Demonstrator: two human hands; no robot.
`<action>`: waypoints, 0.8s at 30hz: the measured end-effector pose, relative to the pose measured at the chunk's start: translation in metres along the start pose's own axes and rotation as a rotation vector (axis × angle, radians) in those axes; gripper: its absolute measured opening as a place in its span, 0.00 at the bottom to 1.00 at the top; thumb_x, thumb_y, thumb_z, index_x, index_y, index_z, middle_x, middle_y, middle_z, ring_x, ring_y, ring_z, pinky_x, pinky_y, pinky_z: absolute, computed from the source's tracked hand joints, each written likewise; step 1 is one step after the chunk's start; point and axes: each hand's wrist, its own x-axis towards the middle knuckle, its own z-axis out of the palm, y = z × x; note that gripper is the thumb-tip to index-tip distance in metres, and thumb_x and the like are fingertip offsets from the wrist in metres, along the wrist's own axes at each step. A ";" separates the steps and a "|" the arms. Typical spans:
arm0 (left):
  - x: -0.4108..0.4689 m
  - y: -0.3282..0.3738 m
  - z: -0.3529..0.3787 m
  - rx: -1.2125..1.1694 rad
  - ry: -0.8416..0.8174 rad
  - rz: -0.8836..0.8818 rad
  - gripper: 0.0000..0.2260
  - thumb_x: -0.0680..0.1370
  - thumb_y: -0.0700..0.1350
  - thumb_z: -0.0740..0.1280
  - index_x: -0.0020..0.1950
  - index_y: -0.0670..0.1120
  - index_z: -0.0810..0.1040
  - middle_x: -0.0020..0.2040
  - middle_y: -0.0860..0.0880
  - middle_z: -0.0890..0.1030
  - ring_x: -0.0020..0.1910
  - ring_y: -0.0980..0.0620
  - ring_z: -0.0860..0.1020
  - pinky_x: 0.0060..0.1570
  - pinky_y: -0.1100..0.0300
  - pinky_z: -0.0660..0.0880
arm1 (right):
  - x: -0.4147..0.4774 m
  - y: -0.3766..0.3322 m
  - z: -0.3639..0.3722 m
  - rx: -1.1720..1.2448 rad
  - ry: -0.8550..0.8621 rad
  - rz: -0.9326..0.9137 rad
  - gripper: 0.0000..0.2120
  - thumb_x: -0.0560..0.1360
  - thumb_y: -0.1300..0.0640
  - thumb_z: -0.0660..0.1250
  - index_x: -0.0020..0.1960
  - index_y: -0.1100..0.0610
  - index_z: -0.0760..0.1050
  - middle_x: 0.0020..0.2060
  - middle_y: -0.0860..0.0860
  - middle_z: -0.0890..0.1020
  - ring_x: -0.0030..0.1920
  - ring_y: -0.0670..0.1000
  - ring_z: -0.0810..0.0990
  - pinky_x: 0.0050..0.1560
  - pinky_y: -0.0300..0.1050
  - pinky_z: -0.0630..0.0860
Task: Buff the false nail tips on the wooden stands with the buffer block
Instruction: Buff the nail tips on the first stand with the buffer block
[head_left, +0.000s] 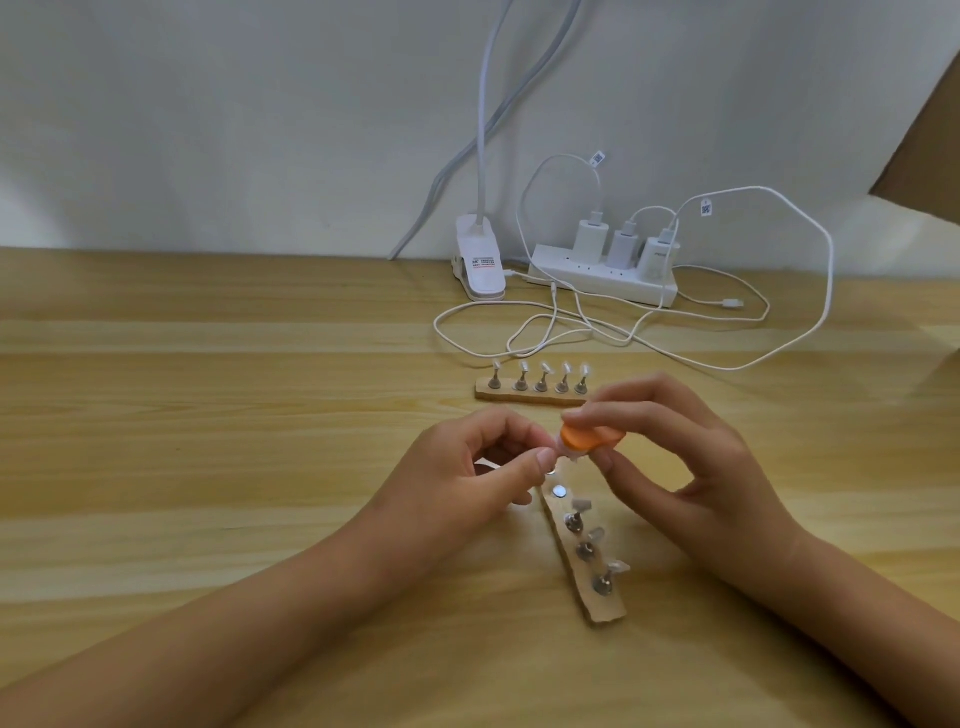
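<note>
Buffer block (746, 439): showing as a small orange piece with rounded ends and a matte top; a thin white layer is peeking out along its lower left edge.
Where it is: the buffer block is hanging above the desk (208, 415), over the far end of the near wooden stand (605, 610), with its left end touching the loose nail tip (723, 457).
Right hand (691, 467): its grip is pinching the buffer block, forefinger lying along the far edge and thumb pressing from below.
Left hand (467, 467): its grip is pinching the loose nail tip between thumb and forefinger; the tip is mostly hiding behind the fingertips, only a pale sliver showing.
Near wooden stand: lying at a slant between the forearms, carrying three metal pegs topped with clear tips (596, 535); a bare metal disc (559, 490) is shining near its far end.
Far wooden stand (530, 397): lying crosswise beyond the hands, carrying five pegs, each wearing a pale tip.
Back of desk: a white power strip (602, 275) is holding three chargers, a clip lamp base (480, 260) is sitting beside it, and white cables (826, 270) are looping across the wood.
</note>
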 end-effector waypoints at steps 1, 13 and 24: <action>0.000 0.000 0.000 0.002 -0.005 0.003 0.06 0.77 0.41 0.70 0.45 0.52 0.82 0.39 0.56 0.83 0.39 0.61 0.79 0.39 0.68 0.76 | 0.000 -0.001 0.001 -0.001 -0.014 -0.028 0.11 0.77 0.59 0.66 0.58 0.57 0.80 0.52 0.53 0.78 0.55 0.51 0.80 0.55 0.47 0.76; 0.001 0.000 0.001 -0.024 -0.026 -0.043 0.04 0.73 0.48 0.70 0.43 0.57 0.83 0.38 0.56 0.83 0.36 0.59 0.80 0.40 0.66 0.75 | 0.002 0.002 -0.001 -0.111 0.000 -0.087 0.12 0.76 0.63 0.65 0.57 0.60 0.82 0.52 0.55 0.80 0.54 0.55 0.81 0.54 0.53 0.77; 0.000 0.002 0.000 -0.015 -0.040 -0.046 0.07 0.76 0.40 0.70 0.46 0.52 0.83 0.39 0.53 0.84 0.38 0.58 0.81 0.41 0.67 0.76 | 0.001 0.001 0.001 -0.142 -0.021 -0.134 0.12 0.76 0.63 0.65 0.56 0.60 0.83 0.50 0.55 0.80 0.52 0.53 0.81 0.55 0.48 0.77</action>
